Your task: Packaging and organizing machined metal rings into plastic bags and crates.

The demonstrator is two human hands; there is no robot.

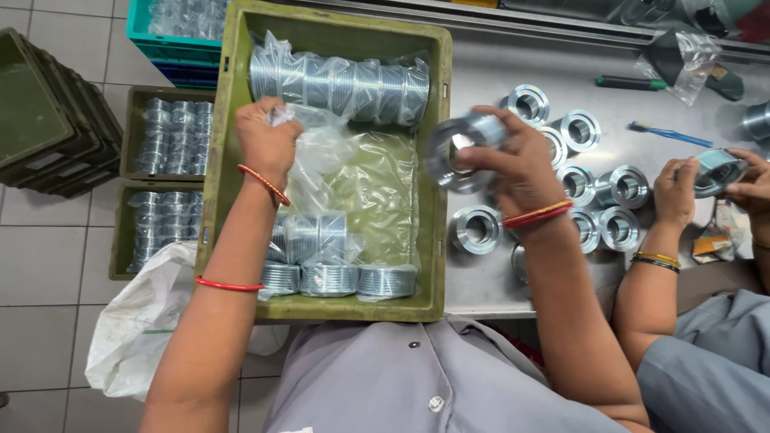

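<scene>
Head view: right hand (513,164) pinches metal ring fitting (459,151), blurred, bore facing sideways, just above right rim of green crate (437,240). Left hand (266,140) closed on clear plastic bag (321,152) over crate, nearby to left. Bagged fittings (341,84) line far end. Loose fittings (597,204) on table (497,88) at right; co-worker's hands (678,188) hold another.

Clear plastic bags (365,192) line the green crate (437,160); bagged metal rings lie in rows at its far end (337,84) and near end (337,277). Left hand (269,140) grips a loose clear bag (317,132). White sack (140,321) on floor, lower left. Clear pouch (682,56) on table, top right. No labels, signs or screens visible.
</scene>
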